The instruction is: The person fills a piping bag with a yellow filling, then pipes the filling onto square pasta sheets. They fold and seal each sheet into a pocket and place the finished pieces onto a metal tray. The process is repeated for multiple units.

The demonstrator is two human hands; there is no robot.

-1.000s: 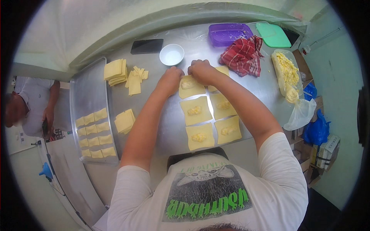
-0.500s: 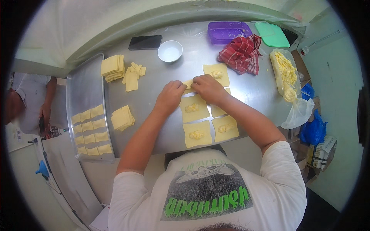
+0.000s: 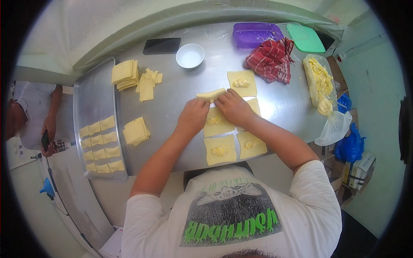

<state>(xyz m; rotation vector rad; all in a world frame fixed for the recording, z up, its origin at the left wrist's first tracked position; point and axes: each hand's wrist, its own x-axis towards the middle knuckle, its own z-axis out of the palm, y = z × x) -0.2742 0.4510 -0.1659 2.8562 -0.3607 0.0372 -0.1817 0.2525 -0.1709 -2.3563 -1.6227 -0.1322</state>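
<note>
Where the steel tabletop [image 3: 180, 112] fills the middle of the view, a long metal tray [image 3: 92, 99] lies along its left edge and carries two columns of folded pastries [image 3: 100, 144] at its near end. A clear bag of yellow filling [image 3: 320, 79] lies at the right edge, with a red checked cloth [image 3: 270, 60] beside it, a purple tub [image 3: 254, 34] and a green lid [image 3: 305, 38] behind. A dark phone [image 3: 162, 45] and a white bowl [image 3: 190, 56] sit at the far side. Three stacks of dough squares [image 3: 125, 74] stand just right of the tray. Flat squares topped with filling [image 3: 220, 150] lie in front of the person. The left hand [image 3: 192, 117] and the right hand [image 3: 232, 107] meet over the far row. Both sets of fingers are closed in a pinch on the ends of a folded dough piece [image 3: 211, 94], which rests on the tabletop just beyond the filled squares. At the far left, another person holds a small dark device.
</note>
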